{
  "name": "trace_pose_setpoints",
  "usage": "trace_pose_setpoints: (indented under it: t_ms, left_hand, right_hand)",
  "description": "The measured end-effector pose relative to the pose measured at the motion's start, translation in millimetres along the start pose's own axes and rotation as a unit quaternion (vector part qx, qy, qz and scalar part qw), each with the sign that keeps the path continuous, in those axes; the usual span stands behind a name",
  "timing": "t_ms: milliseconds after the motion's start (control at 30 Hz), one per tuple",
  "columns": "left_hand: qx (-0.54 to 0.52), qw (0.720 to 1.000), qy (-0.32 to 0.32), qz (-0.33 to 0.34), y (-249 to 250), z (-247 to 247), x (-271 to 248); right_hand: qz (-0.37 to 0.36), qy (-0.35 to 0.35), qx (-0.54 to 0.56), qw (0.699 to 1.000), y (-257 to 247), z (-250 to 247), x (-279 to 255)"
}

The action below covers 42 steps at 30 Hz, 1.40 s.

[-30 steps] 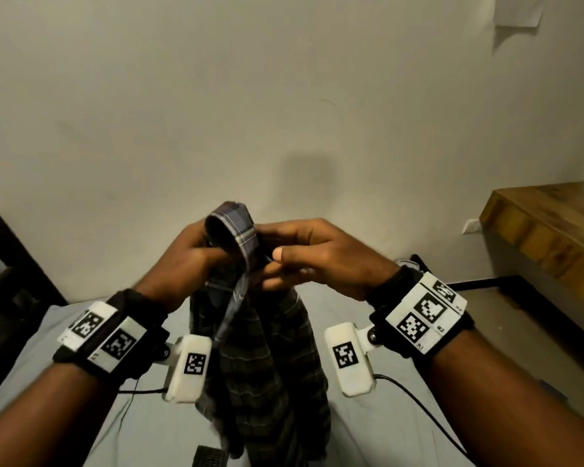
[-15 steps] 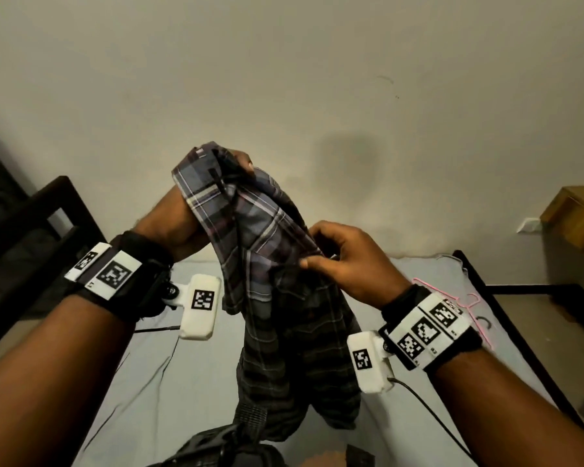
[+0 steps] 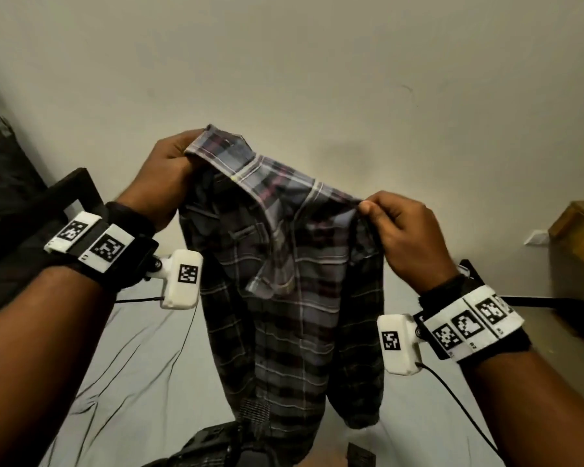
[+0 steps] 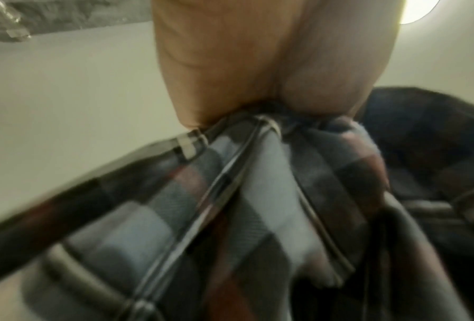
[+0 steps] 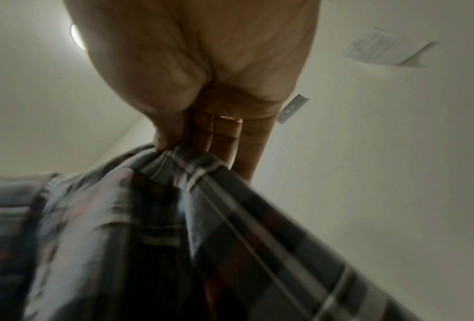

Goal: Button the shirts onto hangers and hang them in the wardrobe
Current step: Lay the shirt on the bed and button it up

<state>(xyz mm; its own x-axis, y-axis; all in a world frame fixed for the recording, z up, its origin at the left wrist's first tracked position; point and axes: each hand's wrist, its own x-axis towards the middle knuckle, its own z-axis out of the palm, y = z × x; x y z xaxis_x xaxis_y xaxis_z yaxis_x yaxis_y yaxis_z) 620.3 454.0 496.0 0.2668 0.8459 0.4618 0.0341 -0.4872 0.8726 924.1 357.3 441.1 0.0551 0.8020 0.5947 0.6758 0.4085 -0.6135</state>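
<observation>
While no container can be made out in any view, a plaid shirt (image 3: 294,281) is held up in the air above a bed covered with a grey sheet (image 3: 142,365), in front of a pale wall (image 3: 284,62). The shirt's collar end is bunched in the left hand (image 3: 164,176) at about ten o'clock of the garment, the grip being closed tightly round the cloth. The shoulder seam at about two o'clock is pinched between thumb and fingers (image 5: 222,139) of the right hand (image 3: 408,234), a ring being seen on one finger. The left hand is raised higher than the right, both wrists being bent upward. The body of the shirt is left hanging between the forearms. A wooden cabinet (image 3: 580,230) stands at three o'clock.
</observation>
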Motion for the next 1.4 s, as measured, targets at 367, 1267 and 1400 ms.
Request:
trace_pose_setpoints:
  t_ms: [367, 1267, 1400]
  left_hand:
    - [0.39, 0.91, -0.135, -0.033, -16.8, -95.7, -13.7]
    - [0.487, 0.862, -0.142, -0.005, -60.0, -154.9, -24.1]
    - [0.485, 0.869, -0.098, -0.029, -76.0, -139.1, -44.8]
  right_hand:
    - [0.102, -0.133, 0.005, 0.986, -10.7, -46.3, 26.5]
    - [0.102, -0.161, -0.141, 0.972, -0.8, -54.3, 46.3]
    - [0.111, -0.183, -0.174, 0.961, 2.9, -45.1, 40.8]
